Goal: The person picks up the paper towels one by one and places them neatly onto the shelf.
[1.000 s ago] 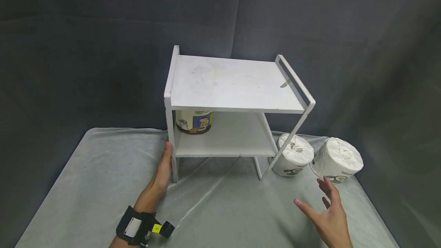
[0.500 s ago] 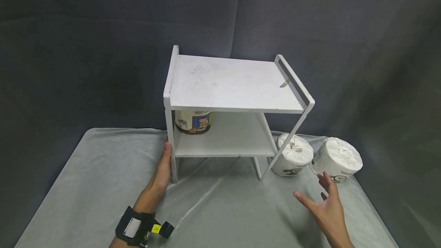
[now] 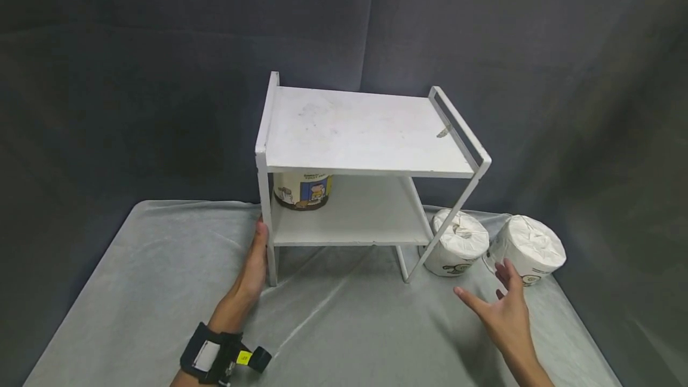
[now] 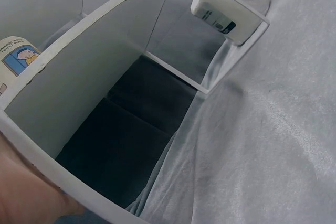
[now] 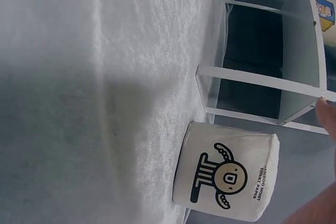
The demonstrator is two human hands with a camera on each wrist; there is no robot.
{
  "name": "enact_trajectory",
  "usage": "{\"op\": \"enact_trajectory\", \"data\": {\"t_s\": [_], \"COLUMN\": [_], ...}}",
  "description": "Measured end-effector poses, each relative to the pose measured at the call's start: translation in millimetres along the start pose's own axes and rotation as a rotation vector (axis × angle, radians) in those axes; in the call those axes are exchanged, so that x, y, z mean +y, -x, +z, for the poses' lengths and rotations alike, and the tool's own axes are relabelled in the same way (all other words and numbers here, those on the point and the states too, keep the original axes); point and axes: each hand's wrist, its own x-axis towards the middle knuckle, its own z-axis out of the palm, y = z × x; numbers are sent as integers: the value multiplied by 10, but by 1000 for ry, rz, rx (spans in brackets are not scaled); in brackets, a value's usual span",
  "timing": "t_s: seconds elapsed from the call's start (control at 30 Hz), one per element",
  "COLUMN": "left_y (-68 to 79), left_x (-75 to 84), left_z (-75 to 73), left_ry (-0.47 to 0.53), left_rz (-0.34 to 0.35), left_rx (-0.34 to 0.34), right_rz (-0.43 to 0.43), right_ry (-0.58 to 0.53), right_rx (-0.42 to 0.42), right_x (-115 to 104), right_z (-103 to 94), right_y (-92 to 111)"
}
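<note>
A white two-tier shelf (image 3: 371,130) stands on the cloth-covered table. My left hand (image 3: 249,270) holds its left front leg, with the thumb along the outside; in the head view the other fingers are hidden behind the leg. My right hand (image 3: 505,315) is in the air at the front right, thumb and fingers spread apart, holding nothing. Just beyond it sits a paper-wrapped toilet roll (image 3: 529,246), printed with a cartoon animal. A second wrapped toilet roll (image 3: 459,243) stands beside the shelf's right leg. A printed toilet roll (image 3: 303,190) sits on the lower tier at the left.
The table (image 3: 333,327) has a pale grey cloth, and dark curtains (image 3: 188,106) hang behind and to the right. The shelf's slanting right leg (image 3: 448,226) partly covers the nearer wrapped roll. A black wrist strap with a camera (image 3: 226,354) is on the left forearm.
My right hand has moved slightly forward and left, closer to the rightmost wrapped roll. My left hand, the shelf and the rolls stay where they were.
</note>
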Motion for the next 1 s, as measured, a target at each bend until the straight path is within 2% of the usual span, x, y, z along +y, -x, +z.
{"op": "enact_trajectory", "data": {"t_s": [0.23,0.67,1.0], "left_y": [-10,18,4], "left_x": [14,6,0], "left_z": [-8,15,13], "left_ry": [15,25,17], "left_rz": [25,3,-2], "left_rx": [-1,8,9], "right_rz": [-29,-5,-42], "right_ry": [1,21,3], "right_rx": [25,25,84], "right_x": [16,85,150], "right_z": [87,229,311], "right_y": [-152,-361,-508]}}
